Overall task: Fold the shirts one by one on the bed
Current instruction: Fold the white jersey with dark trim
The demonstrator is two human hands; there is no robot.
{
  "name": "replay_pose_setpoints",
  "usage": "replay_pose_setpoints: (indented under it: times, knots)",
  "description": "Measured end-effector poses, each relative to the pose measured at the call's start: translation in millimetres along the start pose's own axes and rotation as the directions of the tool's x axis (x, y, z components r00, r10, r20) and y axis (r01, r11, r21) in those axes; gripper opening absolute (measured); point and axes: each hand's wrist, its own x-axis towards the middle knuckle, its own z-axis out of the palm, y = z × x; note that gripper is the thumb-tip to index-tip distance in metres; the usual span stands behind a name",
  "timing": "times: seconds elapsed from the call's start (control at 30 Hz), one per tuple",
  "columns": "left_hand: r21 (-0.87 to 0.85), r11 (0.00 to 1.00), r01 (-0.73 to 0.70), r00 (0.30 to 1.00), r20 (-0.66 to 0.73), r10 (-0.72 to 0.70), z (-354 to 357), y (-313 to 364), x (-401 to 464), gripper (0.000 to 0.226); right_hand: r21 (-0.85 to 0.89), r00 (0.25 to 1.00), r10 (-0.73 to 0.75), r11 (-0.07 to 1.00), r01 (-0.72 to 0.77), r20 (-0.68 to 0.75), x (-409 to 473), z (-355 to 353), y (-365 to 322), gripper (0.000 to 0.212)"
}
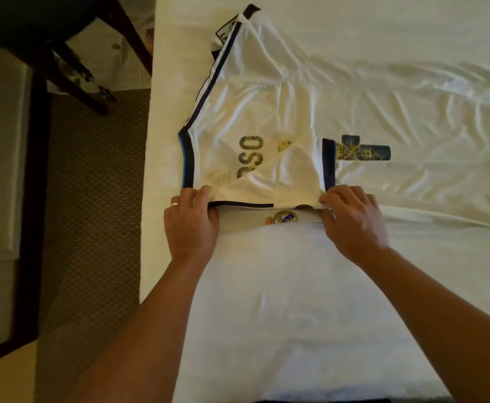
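A white football shirt (255,117) with dark blue trim lies face down on the white bed (296,301), its collar toward the left edge and printed letters showing on the back. Its near side is turned over onto the back, one sleeve with a dark cuff lying across the lettering. My left hand (190,225), wearing a ring, pinches the near edge at the shoulder. My right hand (354,219) grips the same folded edge by the sleeve cuff. A club crest (283,218) shows under the lifted edge between my hands.
The bed's left edge drops to brown patterned carpet (92,199). A dark wooden chair (63,53) stands at the upper left with papers or a bag behind its legs. Rumpled white sheet (412,91) spreads to the right.
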Motion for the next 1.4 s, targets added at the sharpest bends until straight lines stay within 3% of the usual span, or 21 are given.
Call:
replay_pose_setpoints:
  times: [0.3,0.4,0.5,0.63,0.73,0.8,0.9,1.0,1.1,1.17,1.23,1.3,1.4]
  knots:
    - [0.079,0.962,-0.263,0.958,-0.096,0.270,-7,-16,-7,0.014,0.086,0.998,-0.019,0.996,0.024,-0.068,-9,0,18,0.016]
    - [0.044,0.960,-0.276,0.959,-0.056,0.279,-8,-19,-12,0.016,0.164,0.997,0.017,0.986,-0.005,-0.074,-15,1,21,0.017]
    - [0.069,0.962,-0.264,0.964,0.009,0.264,-7,-17,-18,0.022,0.127,0.999,-0.003,0.992,-0.001,0.036,-21,3,23,0.014]
    - [0.032,0.979,-0.201,0.979,-0.031,0.202,-11,3,-26,0.021,0.141,0.995,0.041,0.988,-0.054,0.092,-14,-5,21,0.035]
    - [0.051,0.938,-0.342,0.939,0.060,0.339,-2,16,-37,0.039,0.069,0.974,-0.118,0.992,0.107,0.191,-6,-7,12,0.048]
    - [0.095,0.918,-0.385,0.923,0.059,0.381,4,15,-41,0.028,0.009,0.946,-0.218,0.975,0.222,0.239,-5,-2,10,0.034]
    - [0.157,0.913,-0.377,0.924,-0.006,0.382,4,5,-38,0.015,-0.064,0.940,-0.272,0.955,0.291,0.207,-6,1,20,0.011]
    - [0.231,0.878,-0.419,0.907,0.055,0.418,0,0,-32,0.009,-0.080,0.895,-0.351,0.919,0.386,0.276,-10,-2,26,0.014]
    - [0.259,0.903,-0.343,0.936,0.175,0.306,-7,17,-28,0.013,-0.100,0.867,-0.290,0.929,0.357,0.404,-13,-8,21,0.025]
    - [0.228,0.944,-0.240,0.962,0.189,0.199,-13,32,-26,0.025,-0.057,0.906,-0.199,0.970,0.237,0.372,-9,-14,16,0.036]
    - [0.146,0.970,-0.193,0.977,0.118,0.177,-15,46,-22,0.029,0.027,0.957,-0.161,0.987,0.159,0.243,-2,-16,10,0.040]
    - [0.078,0.971,-0.228,0.972,0.080,0.222,-9,63,-17,0.034,0.060,0.979,-0.155,0.987,0.148,0.129,6,-10,2,0.039]
    - [0.049,0.949,-0.313,0.940,0.156,0.302,9,88,-9,0.055,0.011,0.987,-0.108,0.994,0.108,0.117,17,6,-9,0.048]
